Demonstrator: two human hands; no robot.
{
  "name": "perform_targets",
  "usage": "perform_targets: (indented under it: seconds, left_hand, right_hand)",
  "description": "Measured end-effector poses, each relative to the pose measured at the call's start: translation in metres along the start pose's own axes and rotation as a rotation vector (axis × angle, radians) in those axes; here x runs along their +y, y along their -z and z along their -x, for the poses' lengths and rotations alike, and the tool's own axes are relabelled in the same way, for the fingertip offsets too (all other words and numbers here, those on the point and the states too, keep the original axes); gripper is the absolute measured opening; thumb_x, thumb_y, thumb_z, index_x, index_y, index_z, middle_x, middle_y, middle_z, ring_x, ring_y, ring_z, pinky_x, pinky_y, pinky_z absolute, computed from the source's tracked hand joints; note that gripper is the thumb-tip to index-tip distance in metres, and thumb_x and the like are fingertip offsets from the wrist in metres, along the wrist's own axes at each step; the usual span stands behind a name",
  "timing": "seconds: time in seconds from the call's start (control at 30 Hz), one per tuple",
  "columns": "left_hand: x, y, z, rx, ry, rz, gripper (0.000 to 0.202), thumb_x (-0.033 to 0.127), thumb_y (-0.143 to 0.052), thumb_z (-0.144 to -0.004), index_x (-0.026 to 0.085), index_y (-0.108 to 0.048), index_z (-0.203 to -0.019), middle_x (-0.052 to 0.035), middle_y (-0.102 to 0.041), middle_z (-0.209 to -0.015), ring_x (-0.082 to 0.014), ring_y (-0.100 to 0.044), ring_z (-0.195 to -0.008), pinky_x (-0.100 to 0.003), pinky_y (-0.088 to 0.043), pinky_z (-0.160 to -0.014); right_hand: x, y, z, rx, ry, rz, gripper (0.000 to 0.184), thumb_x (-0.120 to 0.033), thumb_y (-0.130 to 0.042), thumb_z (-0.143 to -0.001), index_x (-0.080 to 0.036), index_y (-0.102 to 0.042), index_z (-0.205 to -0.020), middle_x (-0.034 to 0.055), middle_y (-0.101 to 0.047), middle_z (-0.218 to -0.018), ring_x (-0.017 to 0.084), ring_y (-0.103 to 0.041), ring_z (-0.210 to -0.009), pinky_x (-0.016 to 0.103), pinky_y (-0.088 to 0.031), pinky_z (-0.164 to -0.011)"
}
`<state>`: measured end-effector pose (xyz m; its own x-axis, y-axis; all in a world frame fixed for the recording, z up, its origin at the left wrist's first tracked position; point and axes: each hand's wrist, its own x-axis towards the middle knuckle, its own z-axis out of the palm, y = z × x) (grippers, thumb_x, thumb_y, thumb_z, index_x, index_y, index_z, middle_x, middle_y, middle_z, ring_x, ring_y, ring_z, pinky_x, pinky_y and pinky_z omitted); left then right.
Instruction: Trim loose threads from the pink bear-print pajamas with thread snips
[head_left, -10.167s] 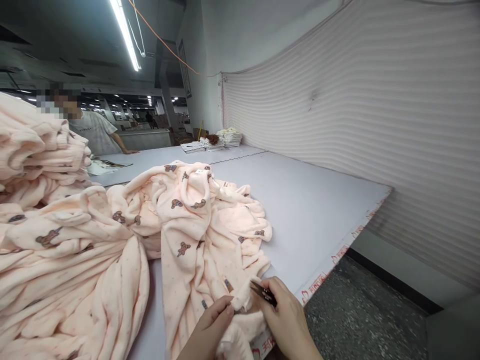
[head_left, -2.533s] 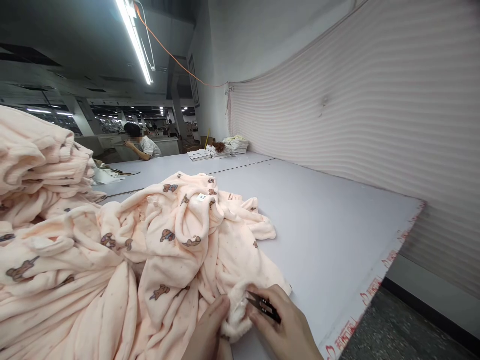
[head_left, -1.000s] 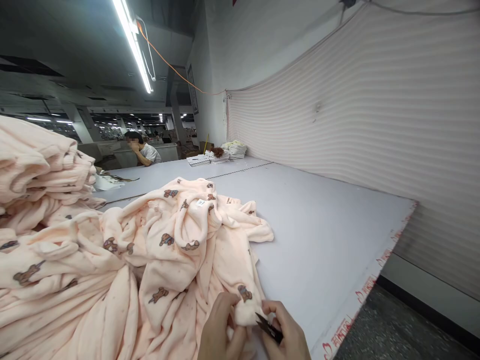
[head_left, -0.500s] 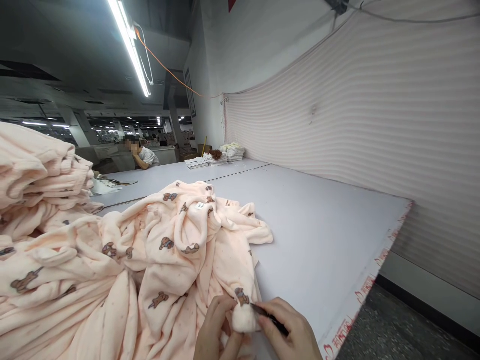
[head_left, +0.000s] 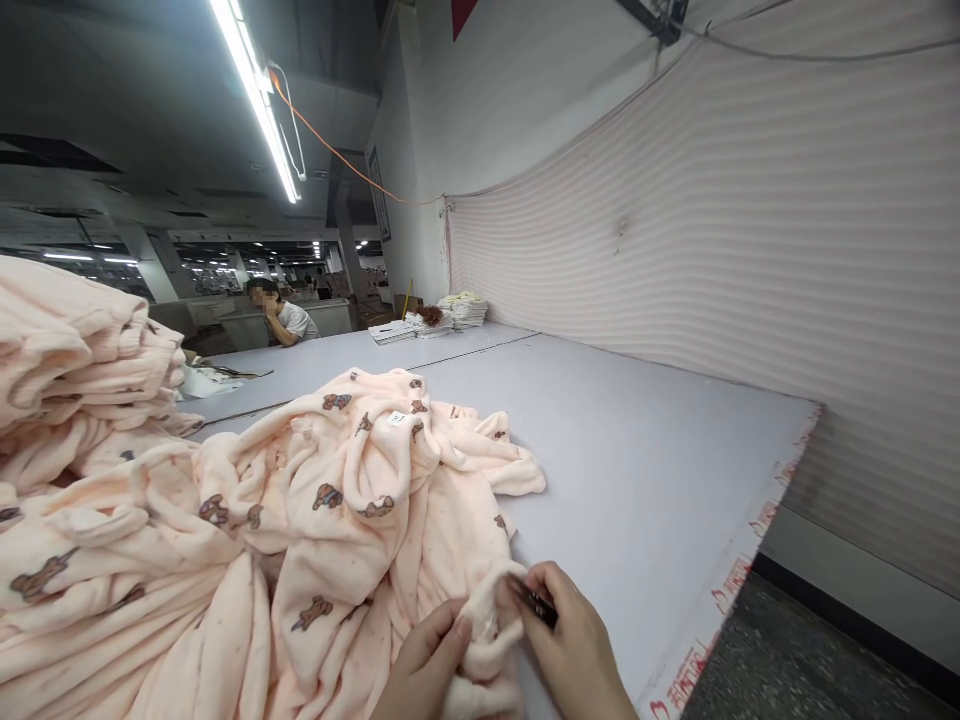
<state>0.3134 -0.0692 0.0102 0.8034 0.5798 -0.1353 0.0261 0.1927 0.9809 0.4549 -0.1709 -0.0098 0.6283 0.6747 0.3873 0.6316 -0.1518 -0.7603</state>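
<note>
A peach fleece garment [head_left: 375, 520] printed with brown bears lies crumpled along the front of the table, a small white label [head_left: 398, 418] on its upper part. My left hand [head_left: 429, 655] is closed on the garment's rolled edge at the lower middle, where an opening like a cuff shows its pale inner side. In my closed right hand [head_left: 564, 630] are slim black thread snips [head_left: 536, 603], partly covered by the fingers. Their tip end meets the far side of that opening; whether the blades are apart cannot be seen.
A tall pile of peach fleece garments [head_left: 67, 350] rises at the left. Stacked white pieces [head_left: 465, 310] lie at the table's [head_left: 637, 450] far end. A person [head_left: 289, 318] sits beyond it. Striped cloth [head_left: 712, 230] hangs along the right side.
The fleece edge has been turned so that its opening shows. My right hand has drawn the snips' tip up to the opening's far side, and my left hand has shifted slightly lower.
</note>
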Motion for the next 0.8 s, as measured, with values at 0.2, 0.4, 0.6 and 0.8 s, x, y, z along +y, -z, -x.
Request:
perform_targets:
  seconds: [0.2, 0.4, 0.6, 0.8]
  left_hand:
    - [-0.009, -0.001, -0.005, 0.03, 0.105, 0.296, 0.03, 0.046, -0.075, -0.067, 0.02, -0.071, -0.082, -0.0007, -0.066, -0.075, -0.0181, -0.059, -0.076, -0.03, -0.046, -0.078]
    - [-0.012, 0.009, -0.006, 0.063, 0.104, 0.14, 0.032, 0.049, -0.075, -0.065, 0.02, -0.072, -0.078, -0.0033, -0.07, -0.077, -0.0221, -0.062, -0.079, -0.032, -0.049, -0.074]
    - [0.03, 0.055, 0.006, 0.465, -0.084, 0.126, 0.038, 0.047, -0.076, -0.065, 0.017, -0.071, -0.087, -0.0034, -0.075, -0.082, -0.0241, -0.066, -0.087, -0.028, -0.053, -0.075]
    - [0.073, 0.074, 0.022, 0.447, -0.132, 0.538, 0.055, 0.038, -0.072, -0.071, 0.02, -0.059, -0.121, -0.0046, -0.076, -0.092, -0.0288, -0.07, -0.088, -0.037, -0.057, -0.078]
  right_hand:
    - [-0.006, 0.018, 0.012, -0.159, 0.188, -0.027, 0.028, -0.029, -0.055, -0.084, -0.031, -0.062, -0.111, 0.0, -0.066, -0.095, 0.016, -0.066, -0.081, 0.021, -0.051, -0.068]
    - [-0.011, 0.009, 0.005, -0.267, 0.171, -0.078, 0.019, -0.023, -0.059, -0.082, -0.026, -0.068, -0.099, 0.0012, -0.068, -0.091, 0.016, -0.067, -0.081, 0.021, -0.05, -0.069]
    - [0.023, 0.012, 0.003, -0.181, 0.162, -0.286, 0.017, -0.029, -0.051, -0.088, -0.022, -0.064, -0.095, 0.0026, -0.064, -0.082, 0.017, -0.065, -0.076, 0.023, -0.051, -0.067]
    - [0.05, -0.035, -0.039, -0.175, 0.051, 0.157, 0.034, -0.009, -0.046, -0.078, -0.02, -0.056, -0.109, 0.006, -0.063, -0.1, 0.02, -0.062, -0.088, 0.027, -0.047, -0.074]
